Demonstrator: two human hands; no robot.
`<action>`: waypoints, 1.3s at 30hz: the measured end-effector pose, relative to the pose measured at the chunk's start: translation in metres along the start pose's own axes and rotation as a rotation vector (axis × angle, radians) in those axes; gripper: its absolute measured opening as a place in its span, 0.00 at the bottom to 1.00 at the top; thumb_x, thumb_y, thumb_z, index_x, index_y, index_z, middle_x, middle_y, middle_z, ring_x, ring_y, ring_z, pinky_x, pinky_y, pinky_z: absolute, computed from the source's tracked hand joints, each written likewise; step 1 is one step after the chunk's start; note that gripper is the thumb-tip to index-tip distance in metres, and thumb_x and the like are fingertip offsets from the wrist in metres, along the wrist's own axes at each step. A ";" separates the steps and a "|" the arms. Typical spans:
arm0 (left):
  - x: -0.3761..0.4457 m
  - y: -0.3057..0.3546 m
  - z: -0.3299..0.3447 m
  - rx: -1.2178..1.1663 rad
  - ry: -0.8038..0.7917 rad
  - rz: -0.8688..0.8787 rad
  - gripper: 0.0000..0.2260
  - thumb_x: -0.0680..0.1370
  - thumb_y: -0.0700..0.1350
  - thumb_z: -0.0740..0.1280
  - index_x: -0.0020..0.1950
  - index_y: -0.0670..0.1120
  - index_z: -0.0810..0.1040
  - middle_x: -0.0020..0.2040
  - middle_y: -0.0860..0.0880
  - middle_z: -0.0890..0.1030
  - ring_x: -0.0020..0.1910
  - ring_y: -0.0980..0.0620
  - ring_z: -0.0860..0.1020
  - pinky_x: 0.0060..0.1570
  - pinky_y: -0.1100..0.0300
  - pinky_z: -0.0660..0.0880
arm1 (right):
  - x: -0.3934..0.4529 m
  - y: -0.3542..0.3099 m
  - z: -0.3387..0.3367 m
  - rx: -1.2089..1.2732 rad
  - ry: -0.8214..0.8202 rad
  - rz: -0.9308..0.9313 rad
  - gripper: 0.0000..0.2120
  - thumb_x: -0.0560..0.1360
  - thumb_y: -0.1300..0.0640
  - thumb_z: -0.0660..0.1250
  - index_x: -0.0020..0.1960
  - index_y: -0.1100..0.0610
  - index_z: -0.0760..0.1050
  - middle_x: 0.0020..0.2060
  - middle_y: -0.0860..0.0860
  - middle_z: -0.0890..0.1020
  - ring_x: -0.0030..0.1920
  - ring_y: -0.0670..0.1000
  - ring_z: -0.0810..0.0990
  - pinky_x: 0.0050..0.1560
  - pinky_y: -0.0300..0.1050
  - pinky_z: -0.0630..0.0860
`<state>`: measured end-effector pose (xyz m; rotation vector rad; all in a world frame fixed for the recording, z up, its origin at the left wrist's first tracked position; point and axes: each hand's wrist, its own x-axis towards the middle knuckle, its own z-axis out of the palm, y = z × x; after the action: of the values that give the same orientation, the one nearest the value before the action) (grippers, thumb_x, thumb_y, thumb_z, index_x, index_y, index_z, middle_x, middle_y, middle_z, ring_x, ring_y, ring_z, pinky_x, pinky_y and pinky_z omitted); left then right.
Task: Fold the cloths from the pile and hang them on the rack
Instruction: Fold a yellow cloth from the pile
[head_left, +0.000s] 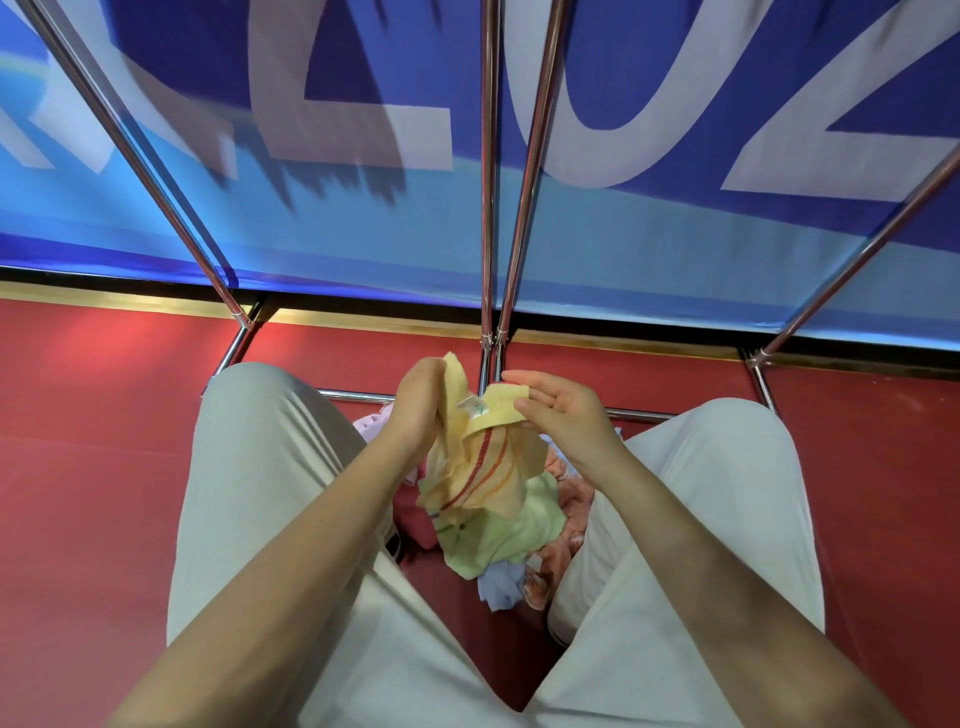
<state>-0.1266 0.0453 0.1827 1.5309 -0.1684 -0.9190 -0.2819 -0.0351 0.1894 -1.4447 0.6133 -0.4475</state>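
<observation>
A yellow cloth with red and orange stripes hangs between my two hands above the pile. My left hand grips its upper left edge with curled fingers. My right hand pinches the upper right edge, where a small white label shows, between thumb and fingers. Below lies the pile of cloths on the red floor between my knees: a light green one on top, with blue, pink and peach ones around it. The metal rack rises in front of me, its bars bare.
My legs in pale trousers flank the pile on both sides. The rack's base bars lie on the red floor just beyond my hands. A blue banner with large white letters stands behind the rack.
</observation>
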 end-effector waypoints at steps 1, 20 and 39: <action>0.000 -0.002 0.000 0.056 -0.017 0.030 0.11 0.77 0.46 0.58 0.35 0.48 0.68 0.31 0.52 0.68 0.32 0.53 0.68 0.38 0.55 0.67 | 0.000 0.001 0.000 -0.037 0.011 -0.010 0.15 0.77 0.66 0.65 0.54 0.48 0.80 0.54 0.53 0.83 0.58 0.51 0.80 0.57 0.46 0.79; -0.025 -0.015 0.016 -0.145 -0.090 0.074 0.05 0.81 0.38 0.61 0.53 0.43 0.77 0.40 0.46 0.80 0.37 0.52 0.78 0.41 0.60 0.76 | 0.001 -0.002 0.009 0.112 0.098 0.017 0.11 0.78 0.69 0.62 0.49 0.57 0.80 0.44 0.55 0.84 0.45 0.51 0.85 0.49 0.43 0.81; -0.039 -0.009 0.029 -0.180 -0.005 0.083 0.11 0.81 0.38 0.62 0.56 0.50 0.80 0.60 0.42 0.80 0.62 0.43 0.78 0.66 0.47 0.72 | 0.003 -0.013 0.014 -0.139 0.189 -0.059 0.06 0.78 0.63 0.65 0.45 0.59 0.79 0.34 0.48 0.79 0.33 0.45 0.76 0.37 0.38 0.74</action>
<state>-0.1748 0.0484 0.1948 1.3460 -0.1477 -0.8483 -0.2693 -0.0271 0.2018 -1.5667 0.7672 -0.6025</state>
